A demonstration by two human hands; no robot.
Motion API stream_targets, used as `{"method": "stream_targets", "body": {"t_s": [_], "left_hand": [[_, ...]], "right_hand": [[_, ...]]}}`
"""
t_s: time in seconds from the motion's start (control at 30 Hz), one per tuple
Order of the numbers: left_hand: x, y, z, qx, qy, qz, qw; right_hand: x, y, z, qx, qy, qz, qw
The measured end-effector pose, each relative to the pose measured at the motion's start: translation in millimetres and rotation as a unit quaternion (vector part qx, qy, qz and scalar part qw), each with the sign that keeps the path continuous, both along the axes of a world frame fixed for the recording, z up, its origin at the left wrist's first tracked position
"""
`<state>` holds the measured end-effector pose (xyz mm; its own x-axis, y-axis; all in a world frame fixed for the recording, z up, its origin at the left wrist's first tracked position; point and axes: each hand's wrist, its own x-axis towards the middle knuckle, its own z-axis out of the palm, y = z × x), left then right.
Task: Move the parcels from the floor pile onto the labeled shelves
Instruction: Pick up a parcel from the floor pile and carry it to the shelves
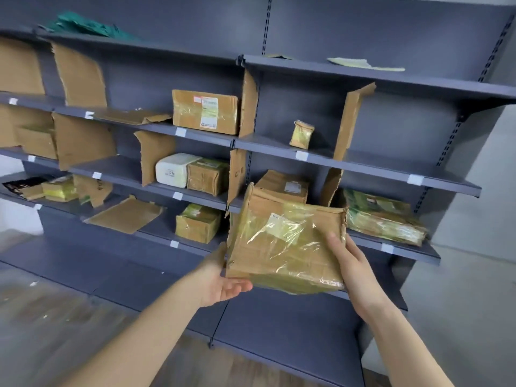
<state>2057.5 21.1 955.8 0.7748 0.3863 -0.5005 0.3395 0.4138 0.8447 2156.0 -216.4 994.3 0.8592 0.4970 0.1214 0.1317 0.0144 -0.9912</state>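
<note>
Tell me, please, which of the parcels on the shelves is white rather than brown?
It is the white parcel, on the middle shelf left of the centre upright, touching a brown taped box on its right. All others are brown cardboard or yellowish wrap.

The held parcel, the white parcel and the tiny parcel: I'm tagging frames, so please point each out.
held parcel [284, 244], head view, on its taped top face.
white parcel [171, 171], head view, on its front face.
tiny parcel [301, 134], head view, on its front.
</note>
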Motion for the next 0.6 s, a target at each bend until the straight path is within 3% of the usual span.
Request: {"method": "stream_targets", "body": {"t_s": [0.17,0.33,0.6], "left_hand": [[-16.3,23.9,-6.6,0.126,0.029,0.062,0.990],[-22.8,21.0,-6.1,0.241,0.009,0.102,0.965],[-28.1,7.5,-13.4,0.307,-0.057,0.154,0.937]], "right_hand": [[12.7,17.2,9.4,0.004,0.076,0.007,0.997],[10.8,27.1,0.8,-0.073,0.014,0.032,0.997],[2.8,27.8,-6.3,-0.059,0.003,0.024,0.998]]}}
